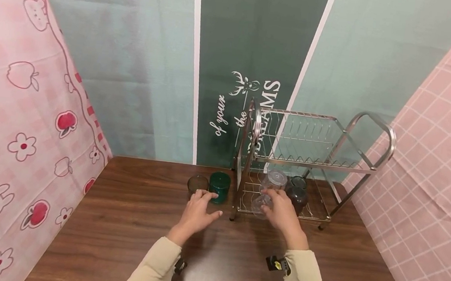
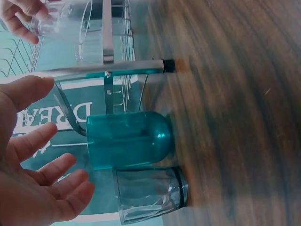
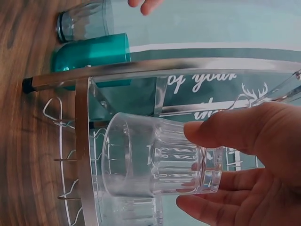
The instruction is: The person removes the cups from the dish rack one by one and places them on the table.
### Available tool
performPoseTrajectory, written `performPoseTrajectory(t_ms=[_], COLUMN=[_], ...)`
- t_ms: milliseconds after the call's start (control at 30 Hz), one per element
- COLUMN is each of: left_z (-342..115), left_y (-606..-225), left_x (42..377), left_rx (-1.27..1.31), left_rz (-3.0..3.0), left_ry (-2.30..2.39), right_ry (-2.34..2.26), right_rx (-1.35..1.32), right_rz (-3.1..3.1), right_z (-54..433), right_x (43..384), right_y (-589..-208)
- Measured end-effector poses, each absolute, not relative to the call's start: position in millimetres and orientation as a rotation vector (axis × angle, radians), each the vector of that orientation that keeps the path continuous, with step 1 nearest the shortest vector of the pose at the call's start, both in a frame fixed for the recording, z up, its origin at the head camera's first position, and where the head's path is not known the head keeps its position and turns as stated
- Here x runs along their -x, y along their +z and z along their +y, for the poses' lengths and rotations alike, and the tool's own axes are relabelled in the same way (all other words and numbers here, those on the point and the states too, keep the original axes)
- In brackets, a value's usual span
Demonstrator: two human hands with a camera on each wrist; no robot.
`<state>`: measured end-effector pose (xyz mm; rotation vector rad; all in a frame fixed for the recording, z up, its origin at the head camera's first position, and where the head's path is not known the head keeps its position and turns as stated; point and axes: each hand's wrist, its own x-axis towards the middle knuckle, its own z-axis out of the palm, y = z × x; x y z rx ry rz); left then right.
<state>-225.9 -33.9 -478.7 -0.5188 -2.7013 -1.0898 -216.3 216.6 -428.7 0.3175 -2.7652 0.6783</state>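
My right hand holds a clear drinking glass by its base, thumb on one side and fingers on the other. The glass is upside down, mouth toward the lower shelf of a metal dish rack. Behind it on that shelf is another clear glass, with dark glasses to its right. My left hand has its fingers spread and holds nothing. Near it, left of the rack, a teal glass and a smoky glass stand upright side by side on the table.
The rack's upper tier has wire slots and raised curved handles at both ends. Its feet rest on the brown wooden table. A green curtain hangs behind, with pink patterned cloths at left and right.
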Motion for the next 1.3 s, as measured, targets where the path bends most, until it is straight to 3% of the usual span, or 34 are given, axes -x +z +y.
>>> performPoseTrajectory(t_ms=[1033, 1300], left_z=[-20, -20], left_y=[-502, -479], left_x=[215, 197], left_rx=[0.613, 0.588], left_rz=[-2.361, -2.243], left_ry=[-1.786, -2.038], right_ry=[0.978, 1.295], right_rx=[-0.519, -0.482], right_rz=[-2.583, -2.514], right_z=[199, 191], right_x=[204, 203], right_y=[-437, -454])
